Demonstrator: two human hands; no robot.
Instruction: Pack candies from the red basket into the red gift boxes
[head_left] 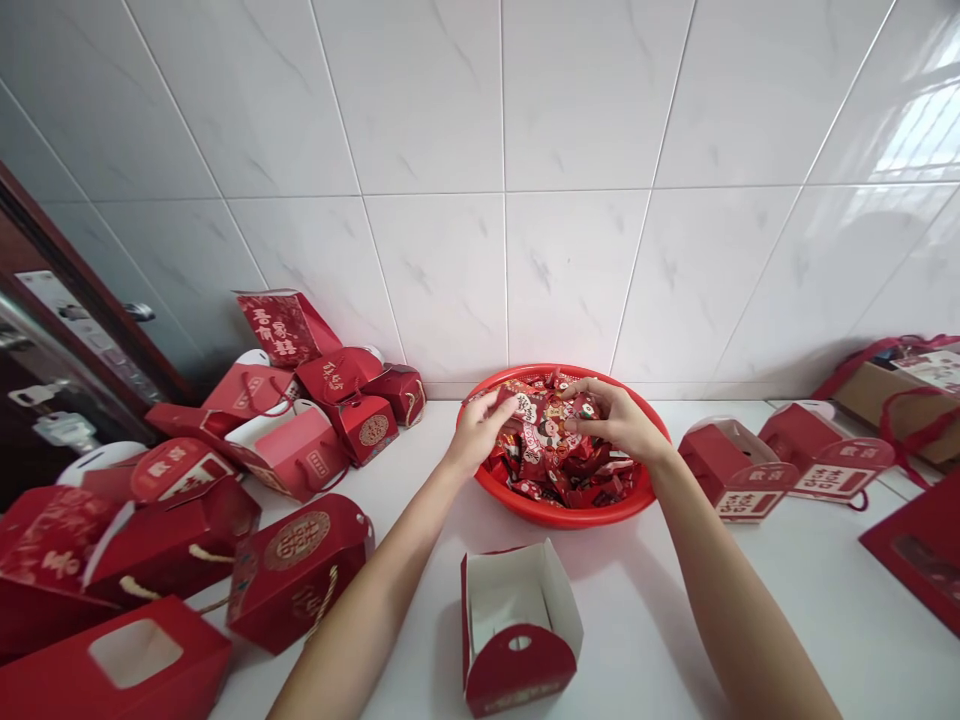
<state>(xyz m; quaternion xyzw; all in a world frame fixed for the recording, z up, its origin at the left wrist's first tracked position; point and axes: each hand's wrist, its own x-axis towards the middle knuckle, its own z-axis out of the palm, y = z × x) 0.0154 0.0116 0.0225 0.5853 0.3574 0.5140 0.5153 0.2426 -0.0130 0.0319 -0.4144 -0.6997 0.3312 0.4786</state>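
Note:
A round red plastic basket (pixel 566 515) holds many small red wrapped packets. Over it, my left hand (pixel 482 432) and my right hand (pixel 616 418) grip a printed red packet (pixel 551 430) between them, one at each side. The fingers of both hands are closed on its edges. Nearer to me, between my forearms, stands an open red box (pixel 517 640) with a white inside. Its flaps are up, and nothing shows inside it.
Several red gift boxes (pixel 300 540) crowd the left side, near a door with keys (pixel 64 430). Two red boxes (pixel 739 470) stand right of the basket. A cardboard box (pixel 892 400) is at the far right, and a tiled wall (pixel 577 270) rises behind.

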